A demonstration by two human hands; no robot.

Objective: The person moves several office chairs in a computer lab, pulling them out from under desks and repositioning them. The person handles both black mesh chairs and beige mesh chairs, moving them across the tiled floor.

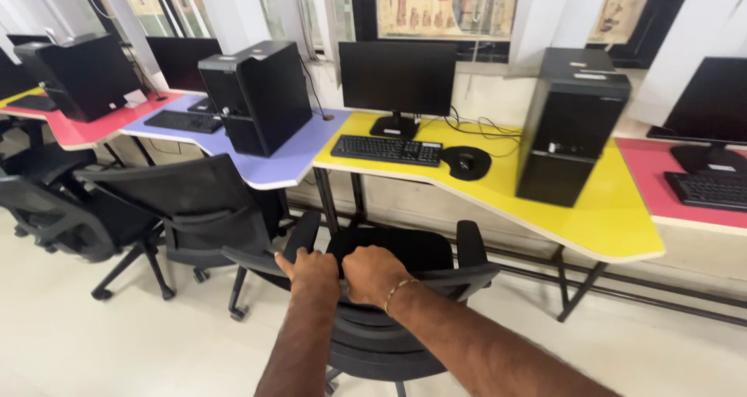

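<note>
As both hands, left [313, 272] and right [372, 274], close side by side on the chair [389, 319] backrest's top, its seat faces the yellow tabletop's [607, 218] near edge.

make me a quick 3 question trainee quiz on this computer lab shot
1. True or false: both hands grip the top of the black office chair's backrest.
2. What colour is the desk just beyond that chair? A red B yellow C purple
3. What lies right of the keyboard on that desk?

Key
1. True: left hand and right hand clasp the chair.
2. B, the yellow desk.
3. A mouse on a pad, beside the keyboard.
</note>
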